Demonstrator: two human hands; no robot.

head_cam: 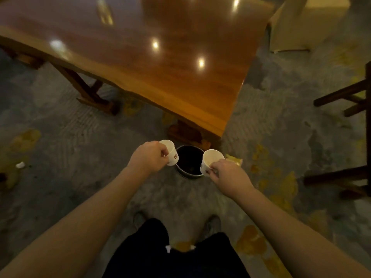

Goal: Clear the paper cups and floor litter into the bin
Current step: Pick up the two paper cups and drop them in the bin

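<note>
A round dark bin [190,173] with a metal rim stands on the floor just in front of the table's corner. My left hand [149,156] grips a white paper cup [171,151] at the bin's left edge, tilted with its mouth up and left. My right hand [228,174] pinches a second white paper cup [210,159] by its side at the bin's right edge. Both cups hang above the rim, one on each side of the opening. A small white scrap of litter [20,165] lies on the floor far left.
A glossy wooden table [160,57] fills the upper view, its leg base right behind the bin. Dark wooden chair legs [345,101] stand at the right. A pale covered chair [297,27] is at the top right. The carpet is grey with yellow patches; my feet are below.
</note>
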